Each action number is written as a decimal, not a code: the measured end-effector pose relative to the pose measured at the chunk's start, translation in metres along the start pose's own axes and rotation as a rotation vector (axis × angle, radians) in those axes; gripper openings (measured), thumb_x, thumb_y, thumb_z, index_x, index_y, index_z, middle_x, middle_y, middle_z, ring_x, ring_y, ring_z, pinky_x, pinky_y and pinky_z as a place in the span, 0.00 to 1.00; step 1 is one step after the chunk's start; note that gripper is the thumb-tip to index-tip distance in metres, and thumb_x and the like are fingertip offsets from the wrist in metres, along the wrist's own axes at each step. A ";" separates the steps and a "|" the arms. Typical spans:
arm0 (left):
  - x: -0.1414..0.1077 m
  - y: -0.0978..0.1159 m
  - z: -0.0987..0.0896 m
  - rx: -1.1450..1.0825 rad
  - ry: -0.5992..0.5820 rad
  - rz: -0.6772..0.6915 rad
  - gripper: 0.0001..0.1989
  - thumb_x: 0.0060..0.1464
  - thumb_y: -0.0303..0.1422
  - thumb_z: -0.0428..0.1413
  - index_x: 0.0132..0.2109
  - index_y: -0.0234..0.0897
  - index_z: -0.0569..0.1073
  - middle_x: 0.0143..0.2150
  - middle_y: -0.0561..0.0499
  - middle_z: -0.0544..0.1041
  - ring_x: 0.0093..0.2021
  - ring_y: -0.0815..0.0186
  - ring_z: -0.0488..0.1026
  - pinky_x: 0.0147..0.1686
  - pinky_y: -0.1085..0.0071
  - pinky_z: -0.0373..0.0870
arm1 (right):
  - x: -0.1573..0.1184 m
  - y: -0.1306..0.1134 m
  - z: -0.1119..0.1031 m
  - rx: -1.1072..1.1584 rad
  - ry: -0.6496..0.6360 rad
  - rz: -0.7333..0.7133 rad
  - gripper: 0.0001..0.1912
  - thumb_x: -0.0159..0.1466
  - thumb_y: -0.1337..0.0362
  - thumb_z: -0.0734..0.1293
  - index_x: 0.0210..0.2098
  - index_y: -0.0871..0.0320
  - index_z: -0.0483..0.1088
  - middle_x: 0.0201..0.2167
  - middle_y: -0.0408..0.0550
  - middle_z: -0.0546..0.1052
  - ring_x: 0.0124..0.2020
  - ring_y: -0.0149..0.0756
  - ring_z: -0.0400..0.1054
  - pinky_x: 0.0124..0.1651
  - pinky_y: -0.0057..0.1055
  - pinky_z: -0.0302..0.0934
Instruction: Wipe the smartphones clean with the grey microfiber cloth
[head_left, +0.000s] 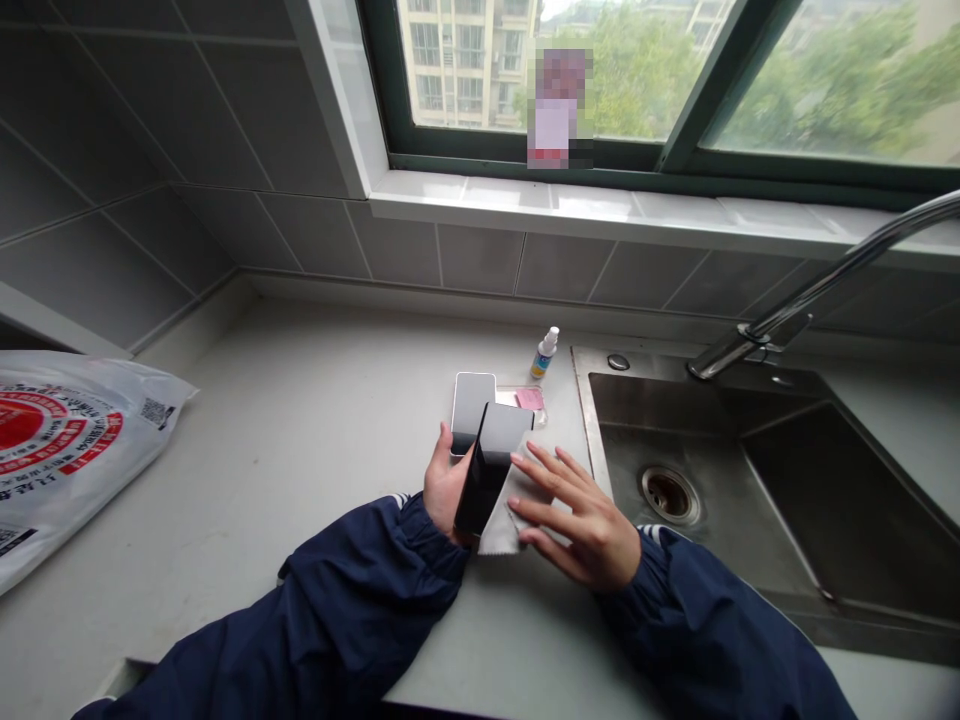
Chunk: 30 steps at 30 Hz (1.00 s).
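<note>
**Grips phone in left hand, holds cloth across it with right**

Holds a black, glossy, rectangular phone (487,482) above the pale grey counter (337,400), in the left hand (445,492), with fingers wrapped behind and thumb along the left edge. Holds a thin, pale grey cloth with a zigzag edge (500,530) under the loosely extended fingers of the right hand (592,530); hides the right thumb, and does not show how firmly the cloth is pinched.

Lies just left of the right fingertips, with the cloth over the lower right of the screen. Has the left hand nearer, already touching; crosses the long axis with the right fingers, from the right. Points the far end away from the body, leaning slightly right; runs its long axis from near the left wrist towards a small white bottle with a blue-and-yellow label (541,358). Tilts rather than lies flat, near a white-edged, dark-faced rectangular device (475,402).
</note>
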<state>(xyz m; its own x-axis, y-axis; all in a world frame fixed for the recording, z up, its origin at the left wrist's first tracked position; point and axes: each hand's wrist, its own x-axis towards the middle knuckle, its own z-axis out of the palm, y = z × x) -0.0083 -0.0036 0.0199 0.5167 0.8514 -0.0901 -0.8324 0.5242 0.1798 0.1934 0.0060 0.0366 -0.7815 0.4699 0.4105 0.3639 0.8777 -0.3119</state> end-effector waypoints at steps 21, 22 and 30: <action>0.001 -0.001 0.000 0.039 0.060 -0.020 0.43 0.57 0.61 0.36 0.69 0.36 0.54 0.63 0.34 0.67 0.59 0.44 0.67 0.60 0.46 0.56 | -0.003 -0.006 0.013 -0.021 -0.078 0.087 0.25 0.70 0.61 0.60 0.64 0.60 0.60 0.70 0.57 0.51 0.71 0.54 0.35 0.68 0.59 0.42; 0.001 -0.001 0.000 0.045 0.059 -0.020 0.43 0.57 0.61 0.36 0.69 0.36 0.54 0.63 0.34 0.67 0.59 0.45 0.67 0.60 0.47 0.56 | -0.002 -0.012 0.014 -0.023 -0.102 0.044 0.25 0.70 0.60 0.60 0.64 0.60 0.60 0.70 0.57 0.51 0.71 0.54 0.36 0.68 0.59 0.40; -0.001 -0.006 0.006 0.089 0.030 -0.005 0.44 0.57 0.62 0.34 0.70 0.36 0.51 0.63 0.33 0.66 0.60 0.46 0.67 0.61 0.47 0.54 | -0.001 -0.021 0.018 -0.057 -0.105 0.009 0.25 0.68 0.53 0.63 0.62 0.53 0.64 0.70 0.56 0.51 0.70 0.56 0.40 0.67 0.62 0.37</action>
<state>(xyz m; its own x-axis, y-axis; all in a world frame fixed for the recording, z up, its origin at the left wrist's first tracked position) -0.0030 -0.0074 0.0247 0.5133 0.8498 -0.1201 -0.8081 0.5257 0.2656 0.1777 -0.0147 0.0269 -0.8259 0.4680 0.3145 0.3972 0.8788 -0.2645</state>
